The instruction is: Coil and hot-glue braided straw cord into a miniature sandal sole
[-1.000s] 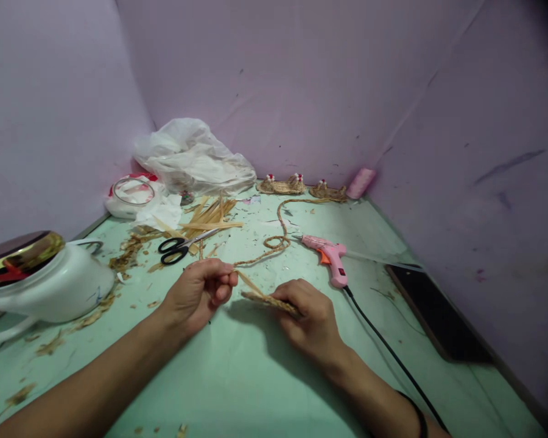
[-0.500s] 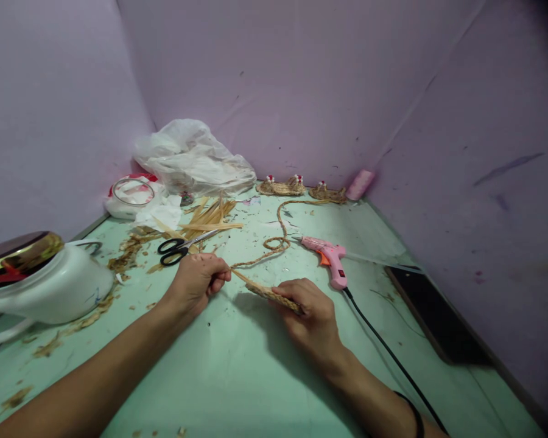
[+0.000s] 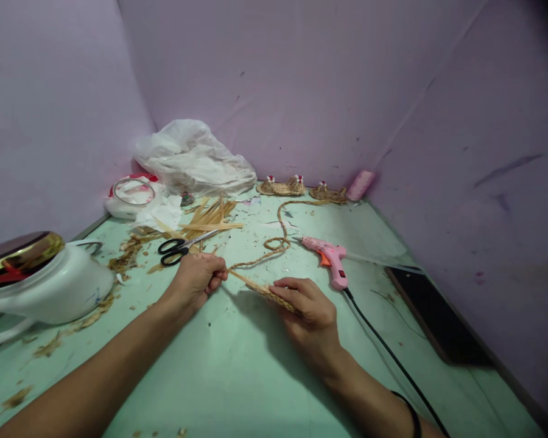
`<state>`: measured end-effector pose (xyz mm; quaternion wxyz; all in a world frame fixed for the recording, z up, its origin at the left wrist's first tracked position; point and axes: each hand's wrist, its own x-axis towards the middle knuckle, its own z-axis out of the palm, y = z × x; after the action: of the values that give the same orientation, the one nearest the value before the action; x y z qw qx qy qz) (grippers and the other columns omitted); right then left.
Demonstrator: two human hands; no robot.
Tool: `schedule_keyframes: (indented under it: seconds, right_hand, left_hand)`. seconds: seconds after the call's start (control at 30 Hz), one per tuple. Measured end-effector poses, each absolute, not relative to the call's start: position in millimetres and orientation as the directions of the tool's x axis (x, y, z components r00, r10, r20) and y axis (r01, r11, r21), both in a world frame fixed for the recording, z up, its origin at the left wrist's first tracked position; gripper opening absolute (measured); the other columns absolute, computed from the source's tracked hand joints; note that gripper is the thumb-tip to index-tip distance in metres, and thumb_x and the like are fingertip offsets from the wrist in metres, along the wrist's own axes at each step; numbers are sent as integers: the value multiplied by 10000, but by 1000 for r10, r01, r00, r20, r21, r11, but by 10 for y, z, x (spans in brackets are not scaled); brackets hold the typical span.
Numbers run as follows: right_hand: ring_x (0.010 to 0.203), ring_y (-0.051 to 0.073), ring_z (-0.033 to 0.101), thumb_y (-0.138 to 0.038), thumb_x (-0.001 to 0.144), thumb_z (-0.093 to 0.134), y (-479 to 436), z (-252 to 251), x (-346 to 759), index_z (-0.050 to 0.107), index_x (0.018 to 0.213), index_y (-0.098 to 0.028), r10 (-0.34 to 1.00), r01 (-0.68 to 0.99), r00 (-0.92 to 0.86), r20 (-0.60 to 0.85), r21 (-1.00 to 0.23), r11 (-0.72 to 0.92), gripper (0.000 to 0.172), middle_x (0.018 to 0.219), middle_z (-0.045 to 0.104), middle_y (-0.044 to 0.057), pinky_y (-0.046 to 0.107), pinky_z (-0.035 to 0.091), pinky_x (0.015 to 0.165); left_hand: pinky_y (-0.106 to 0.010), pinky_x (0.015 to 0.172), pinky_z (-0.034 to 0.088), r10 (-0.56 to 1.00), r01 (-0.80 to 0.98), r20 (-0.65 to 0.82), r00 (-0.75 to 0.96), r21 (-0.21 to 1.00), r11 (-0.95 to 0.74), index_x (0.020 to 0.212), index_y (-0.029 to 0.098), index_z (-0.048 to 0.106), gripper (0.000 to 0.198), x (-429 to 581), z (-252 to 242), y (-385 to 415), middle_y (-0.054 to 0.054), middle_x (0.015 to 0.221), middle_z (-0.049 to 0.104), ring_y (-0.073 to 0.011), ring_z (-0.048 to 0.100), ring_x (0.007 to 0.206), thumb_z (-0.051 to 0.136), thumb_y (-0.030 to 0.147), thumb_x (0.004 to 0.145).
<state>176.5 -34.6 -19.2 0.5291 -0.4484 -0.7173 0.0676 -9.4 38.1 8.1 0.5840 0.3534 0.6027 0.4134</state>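
Observation:
My left hand (image 3: 200, 278) is closed in a pinch on the end of a tan braided straw cord (image 3: 260, 258). The cord trails away over the table, makes a small loop and runs to the back. My right hand (image 3: 308, 313) grips a woven straw piece (image 3: 276, 297), partly hidden by the fingers. A flat pale strand stretches from that piece to my left hand. Black-handled scissors (image 3: 176, 250) lie just beyond my left hand. A pink glue gun (image 3: 331, 258) rests on its side beyond my right hand.
Loose straw strips (image 3: 210, 216) lie behind the scissors, below a white plastic bag (image 3: 196, 158). A white pot (image 3: 50, 292) stands at left. Small straw sandals (image 3: 281, 188) and a pink spool (image 3: 360, 185) are at the back. A phone (image 3: 433, 316) lies at right, near the glue gun's cord.
My left hand has shifted slightly left. My right hand has tilted the woven piece a little, and more of it is covered by the fingers.

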Motion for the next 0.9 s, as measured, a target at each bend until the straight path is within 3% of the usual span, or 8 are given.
schedule_keyframes:
  seconds: [0.17,0.27,0.37,0.47,0.53,0.6,0.7,0.9]
  right_hand:
    - [649,182,660,-172,702,695,-350,-156,1737,736,773,-209,875,399,65,479,-816,417,90,723,706,42,304,555,605]
    - [695,203,680,-214,635,748,-339,-155,1750,724,824,-195,940,342,184,288,-915,214,191,779,734,45,332,565,664]
    - [691,193,682,-222,610,751,-333,-168,1768,695,895,-184,963,345,209,171,-934,91,293,804,734,37,310,562,660]
    - [712,184,681,-227,657,716,-337,-185,1790,674,921,-185,970,370,125,209,-917,150,270,830,727,35,290,556,664]
    - [765,184,680,-213,699,690,-338,-190,1811,655,966,-192,955,381,48,292,-889,253,271,894,722,44,295,553,704]
    - [800,184,671,-184,725,670,-334,-187,1837,636,1001,-205,920,400,-18,392,-840,365,279,928,709,51,303,549,724]
    - [809,179,655,-148,754,647,-321,-176,1869,641,964,-214,856,443,-75,511,-752,488,220,919,677,60,297,546,699]
    - [666,136,633,-95,786,595,-317,-150,1886,636,870,-202,823,494,-127,554,-684,537,142,780,668,32,242,517,583]
  left_hand:
    - [-155,289,170,916,-19,-400,30,916,401,397,133,473,170,-119,69,400,27,348,453,-27,310,272,611,185,482]
    - [-169,310,199,912,1,-402,81,915,403,461,130,502,287,-178,97,442,1,408,508,-49,368,300,663,350,553]
    - [-197,334,238,958,69,-279,-68,956,284,595,139,541,364,-236,152,470,-24,517,568,-83,421,351,546,495,672]
    - [-227,455,372,972,283,73,-225,959,-7,717,150,599,273,-228,221,402,-18,651,613,-111,511,503,575,420,692]
    - [-249,623,446,973,372,210,-95,914,-161,753,164,653,201,-176,249,300,-24,768,661,-140,581,677,656,337,651]
    - [-287,752,462,921,427,334,198,817,-388,803,170,690,166,-106,244,189,-44,856,695,-172,616,808,632,285,698]
    - [-310,746,475,815,426,410,409,704,-568,788,160,699,166,-24,184,79,-55,795,712,-173,637,777,544,219,779]
    - [-303,693,477,840,470,382,385,702,-534,802,134,700,165,-11,123,61,-64,769,716,-172,643,732,550,200,783]
